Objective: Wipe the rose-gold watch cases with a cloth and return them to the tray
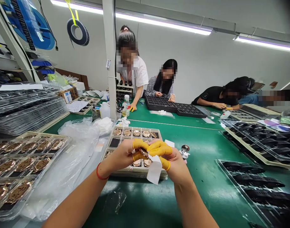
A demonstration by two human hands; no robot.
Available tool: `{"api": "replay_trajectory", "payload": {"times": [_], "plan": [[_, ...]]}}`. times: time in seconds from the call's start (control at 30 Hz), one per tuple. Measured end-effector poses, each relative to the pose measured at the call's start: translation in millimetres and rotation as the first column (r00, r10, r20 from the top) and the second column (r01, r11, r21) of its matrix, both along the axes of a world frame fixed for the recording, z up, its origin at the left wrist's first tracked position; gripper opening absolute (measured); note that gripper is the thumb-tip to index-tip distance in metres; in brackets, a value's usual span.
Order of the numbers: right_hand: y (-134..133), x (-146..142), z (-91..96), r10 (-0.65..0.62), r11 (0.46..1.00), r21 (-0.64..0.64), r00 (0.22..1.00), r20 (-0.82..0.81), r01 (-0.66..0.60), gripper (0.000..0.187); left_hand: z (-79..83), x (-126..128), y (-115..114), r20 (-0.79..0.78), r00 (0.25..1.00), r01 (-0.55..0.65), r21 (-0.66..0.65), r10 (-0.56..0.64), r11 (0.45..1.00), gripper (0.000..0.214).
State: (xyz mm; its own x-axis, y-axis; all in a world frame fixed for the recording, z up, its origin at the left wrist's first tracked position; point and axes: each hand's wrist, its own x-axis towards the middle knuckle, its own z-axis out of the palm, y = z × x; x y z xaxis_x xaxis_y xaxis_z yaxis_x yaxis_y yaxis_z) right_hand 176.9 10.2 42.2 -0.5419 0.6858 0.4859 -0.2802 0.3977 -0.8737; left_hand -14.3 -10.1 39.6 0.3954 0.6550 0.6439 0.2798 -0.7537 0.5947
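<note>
My left hand (126, 153), in yellow finger cots, is closed on a small rose-gold watch case (144, 153), mostly hidden by the fingers. My right hand (169, 155), also in yellow finger cots, pinches a white wipe (154, 171) against the case; its loose end hangs down. Both hands are above a tray (114, 143) whose compartments hold several round rose-gold watch cases (136, 133). A red cord (101, 173) circles my left wrist.
At left lie a clear tray of rose-gold cases (25, 164), plastic bags (76, 148) and stacked trays (28, 110). A small metal dispenser (184, 151) stands at right, near trays of black straps (251, 177). Bottles (126, 106) stand by the post (109, 63). Several co-workers sit or stand beyond.
</note>
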Motion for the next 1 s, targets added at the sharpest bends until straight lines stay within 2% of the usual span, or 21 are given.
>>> {"api": "replay_trajectory", "payload": {"times": [0.13,0.23,0.37,0.47,0.57,0.7,0.77,0.83,0.87,0.93,1.0], "plan": [[-3,-3,-2.7,0.005,0.996,-0.086,1.000,0.001,-0.005,0.005,-2.9,-3,0,-0.087,0.996,0.027,0.012,-0.026,1.000,0.014],[-6,-4,-2.9,-0.031,0.998,-0.058,0.999,0.021,0.032,0.007,-6.6,-1,1,-0.065,0.998,0.023,-0.005,-0.023,1.000,0.015],[-9,-1,-1.2,-0.010,1.000,0.006,0.999,0.043,0.010,0.006,-8.0,3,1,0.034,0.997,0.070,-0.053,-0.068,0.996,0.019],[-11,0,-0.3,0.019,0.999,0.050,0.999,0.025,-0.021,0.006,-9.9,7,0,0.185,0.975,0.153,-0.144,-0.125,0.978,0.026],[-12,0,-0.2,0.019,0.997,0.073,1.000,-0.013,-0.018,0.011,-14.5,14,0,0.394,0.911,0.231,-0.251,-0.119,0.940,0.030],[-14,-5,-4.7,-0.023,0.993,0.111,0.997,-0.073,0.031,0.015,-23.2,30,-2,0.622,0.782,0.309,-0.350,-0.027,0.885,0.032],[-13,-10,-10.2,-0.111,0.976,0.182,0.991,-0.071,0.122,0.019,-27.5,41,-5,0.701,0.711,0.324,-0.402,0.061,0.856,0.037],[-12,-14,-16.4,-0.259,0.915,0.302,0.964,-0.065,0.266,0.023,-29.9,49,-9,0.720,0.675,0.298,-0.464,0.159,0.834,0.041],[-10,-16,-19.2,-0.332,0.868,0.367,0.941,-0.070,0.333,0.025,-29.7,52,-11,0.704,0.684,0.270,-0.487,0.190,0.830,0.042],[-7,-18,-22.7,-0.422,0.791,0.444,0.901,-0.101,0.421,0.028,-25.4,53,-15,0.631,0.752,0.199,-0.495,0.192,0.846,0.042],[-5,-16,-22.8,-0.440,0.785,0.430,0.890,-0.119,0.445,0.031,-16.5,47,-19,0.478,0.868,0.109,-0.449,0.135,0.887,0.039]]}}
